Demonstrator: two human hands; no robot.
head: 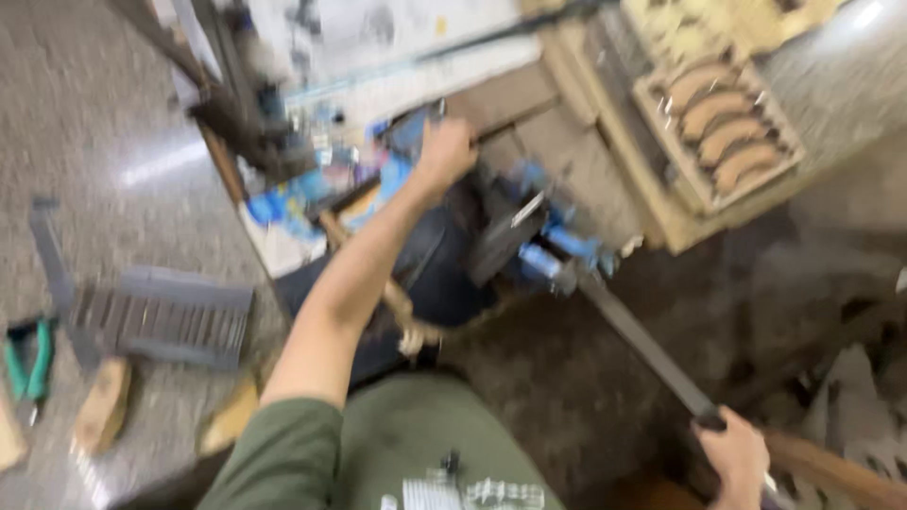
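Left hand: the left hand (446, 149) is seen in the upper middle of the frame, at the end of a bare forearm stretched out from a green sleeve; the fingers are curled shut around a blurred blue object (408, 130) at the bench edge, whose kind cannot be told
Right hand: the right hand (735, 456) is seen at the lower right edge of the frame, closed around the near end of a long flat metal file (642, 342)
File: the file is laid on a slant from the right hand up and to the left, its far end meeting the blue vise (557, 247) just right of the frame's centre
Vise: blue parts and a dark block are shown between the two hands, below the left hand; what is clamped in it is too blurred to be made out
Workbench: a wooden workbench (586, 161) is spread across the upper middle, cluttered with blue and white items at its left end
Wooden tray: a shallow tray (720, 132) of curved brown pieces is set at the upper right, well apart from both hands
Floor items: a grey slotted rack (156, 316) is placed at the left, with green-handled pliers (28, 361) at the far left edge and a pale wooden block (102, 404) below them
Clothing: green clothing (416, 444) fills the bottom centre
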